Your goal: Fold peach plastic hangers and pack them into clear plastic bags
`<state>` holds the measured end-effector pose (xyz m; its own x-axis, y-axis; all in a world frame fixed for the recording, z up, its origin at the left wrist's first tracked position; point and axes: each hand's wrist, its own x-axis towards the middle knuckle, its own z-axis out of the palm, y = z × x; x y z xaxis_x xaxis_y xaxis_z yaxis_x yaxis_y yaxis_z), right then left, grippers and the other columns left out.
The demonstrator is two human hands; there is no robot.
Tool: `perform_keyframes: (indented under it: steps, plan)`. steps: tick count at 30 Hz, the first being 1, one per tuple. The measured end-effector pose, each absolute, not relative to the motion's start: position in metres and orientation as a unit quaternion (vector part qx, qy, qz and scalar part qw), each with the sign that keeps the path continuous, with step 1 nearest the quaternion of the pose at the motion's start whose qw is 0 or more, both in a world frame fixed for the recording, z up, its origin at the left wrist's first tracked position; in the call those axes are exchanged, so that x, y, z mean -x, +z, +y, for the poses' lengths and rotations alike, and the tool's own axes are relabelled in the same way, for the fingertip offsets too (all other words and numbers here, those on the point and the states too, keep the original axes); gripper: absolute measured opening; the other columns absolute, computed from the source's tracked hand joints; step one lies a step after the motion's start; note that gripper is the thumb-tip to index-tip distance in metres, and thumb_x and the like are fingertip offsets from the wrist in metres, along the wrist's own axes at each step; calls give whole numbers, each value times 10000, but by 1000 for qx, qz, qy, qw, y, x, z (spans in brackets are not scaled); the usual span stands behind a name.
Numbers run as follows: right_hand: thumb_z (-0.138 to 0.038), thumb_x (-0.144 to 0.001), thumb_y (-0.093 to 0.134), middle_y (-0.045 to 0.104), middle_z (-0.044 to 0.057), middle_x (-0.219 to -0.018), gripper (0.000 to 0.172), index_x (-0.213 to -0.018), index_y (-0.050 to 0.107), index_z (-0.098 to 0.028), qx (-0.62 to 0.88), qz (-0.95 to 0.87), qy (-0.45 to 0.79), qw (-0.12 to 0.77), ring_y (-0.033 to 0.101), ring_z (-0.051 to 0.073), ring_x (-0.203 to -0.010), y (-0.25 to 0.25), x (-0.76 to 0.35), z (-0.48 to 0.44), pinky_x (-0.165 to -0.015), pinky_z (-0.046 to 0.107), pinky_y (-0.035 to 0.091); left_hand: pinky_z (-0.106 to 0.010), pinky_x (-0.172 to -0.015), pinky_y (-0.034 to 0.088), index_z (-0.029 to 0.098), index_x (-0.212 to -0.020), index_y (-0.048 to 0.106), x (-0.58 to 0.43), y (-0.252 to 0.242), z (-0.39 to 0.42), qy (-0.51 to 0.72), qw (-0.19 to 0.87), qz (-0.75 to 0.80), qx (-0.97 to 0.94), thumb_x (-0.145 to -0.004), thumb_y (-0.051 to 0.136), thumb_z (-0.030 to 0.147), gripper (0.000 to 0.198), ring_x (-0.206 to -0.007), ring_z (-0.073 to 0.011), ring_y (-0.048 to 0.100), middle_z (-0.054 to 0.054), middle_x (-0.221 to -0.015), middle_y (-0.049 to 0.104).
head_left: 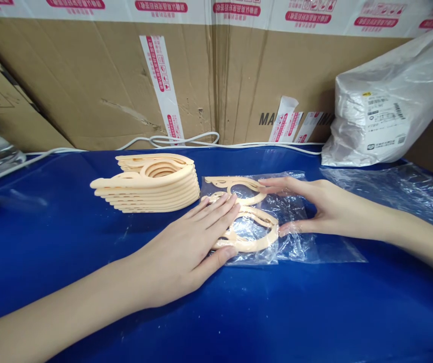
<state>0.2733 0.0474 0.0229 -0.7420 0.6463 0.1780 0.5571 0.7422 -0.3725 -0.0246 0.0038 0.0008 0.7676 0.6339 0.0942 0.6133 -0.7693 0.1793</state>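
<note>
Left hand (186,244) is lying flat, unclenched, over bagged hangers (254,247); right hand (320,202), grip spread wide, is bracketing their right ends.

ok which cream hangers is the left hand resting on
The cream hangers in clear plastic, to the right: the left hand lies across them. The tall stack has no plastic around it.

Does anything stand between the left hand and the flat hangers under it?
Clear plastic film seems to lie between the left hand and the flat hangers. Nothing else visible is in between; the hanger stack sits to the left.
</note>
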Motion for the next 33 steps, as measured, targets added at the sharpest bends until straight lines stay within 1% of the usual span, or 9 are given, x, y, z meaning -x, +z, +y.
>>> perform_keyframes:
  steps: [4,9,12,14,17,22,28,30,33]
  plan:
    - [-508,-836,736,536,71,-1510,701,-1441,506,-237,333,-919,160,140,555,275,-1339,24,-277,51,-1094,429,495,-466,-1260,248,125,-1573,294,25,1,4,84,74,328,-938,-1080,240,481,610,-1537,-235,187,-81,-1648,190]
    - [-493,-822,746,536,67,-1510,743,-1476,485,-255,335,-917,164,143,560,287,-1332,22,-280,54,-1089,447,495,-452,-1262,263,145,-1562,325,27,-2,4,99,78,327,-936,-1076,276,477,590,-1536,-220,234,-71,-1646,261]
    - [-499,-841,726,535,69,-1511,729,-1479,480,-246,337,-917,162,141,560,283,-1333,22,-279,53,-1089,445,496,-450,-1270,245,181,-1556,331,28,-7,4,127,67,328,-934,-1067,317,491,579,-1544,-221,215,-49,-1645,296]
    - [-500,-852,712,534,77,-1511,707,-1472,491,-240,341,-915,163,139,558,290,-1334,23,-278,53,-1090,458,494,-463,-1270,240,198,-1564,303,29,-10,4,144,55,335,-930,-1059,344,502,591,-1549,-238,196,-48,-1649,293]
    - [-504,-858,704,523,88,-1518,699,-1467,493,-235,347,-914,164,132,552,299,-1339,24,-278,53,-1093,480,489,-465,-1261,259,190,-1572,274,29,-13,3,144,47,342,-928,-1053,357,508,615,-1538,-255,229,-69,-1647,297]
    - [-499,-881,681,513,95,-1526,675,-1472,481,-240,349,-914,161,128,545,301,-1346,25,-279,52,-1092,488,487,-455,-1251,284,175,-1561,296,29,-11,3,138,50,347,-926,-1055,333,524,616,-1523,-243,270,-74,-1631,335]
    - [-495,-890,677,502,79,-1537,701,-1500,440,-244,352,-911,171,128,549,277,-1344,25,-279,52,-1091,451,484,-443,-1235,318,152,-1552,314,28,-9,1,130,45,350,-927,-1059,318,519,615,-1512,-237,299,-89,-1621,350]
    - [-495,-881,688,525,73,-1519,721,-1507,427,-250,354,-909,179,131,568,274,-1325,25,-279,52,-1067,438,502,-431,-1241,305,128,-1551,305,27,-9,0,133,28,339,-931,-1058,324,517,628,-1514,-235,297,-107,-1619,350]
    - [-484,-895,670,621,63,-1423,698,-1505,419,-257,366,-903,178,141,675,262,-1177,26,-279,52,-919,404,579,-403,-1264,237,107,-1549,293,27,-3,1,157,-28,310,-937,-1047,348,544,668,-1533,-230,243,-117,-1622,341]
